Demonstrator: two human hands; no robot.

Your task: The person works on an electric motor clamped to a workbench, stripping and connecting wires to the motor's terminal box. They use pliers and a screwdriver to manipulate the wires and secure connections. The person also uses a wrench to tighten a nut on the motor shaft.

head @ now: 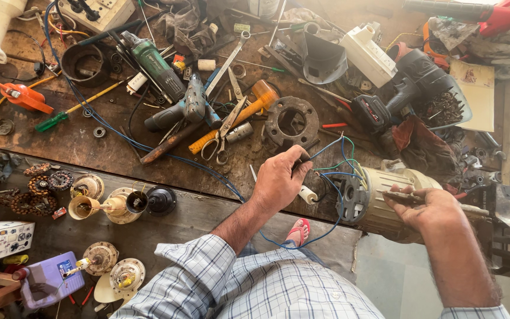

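Nearest to the camera, a checked sleeve (202, 260) was seen, and from it the left hand (278, 180) was stretched out over the edge of the bench (90, 142). Its grip was clenched on a bundle of thin blue and green wires (340, 162), which were pinched between thumb and fingertips. A small white cylinder (307, 195) was hung on a lead just below that grip. To the right of it, the cream-coloured motor (379, 204) was held off the bench edge in the right hand (429, 210), whose grip was closed around the casing. A thin flat tool (398, 195) was also trapped under the thumb, laid along the casing. The motor's long axis was laid level, running from one grip to the other. Its dark open end was pointed at the left grip, and the wires were led out of that end. The step in hand was judged to be the drawing out and sorting of the leads. It was judged that a further pull would call for the casing to be kept steady and the wires to be kept untangled. Beyond the left grip, a round grey metal casting (292, 122) and a pair of scissors (225, 133) were laid on the bench. Farther off, a black cordless drill (394, 97) and a green angle grinder (154, 62) were seen among loose tools.
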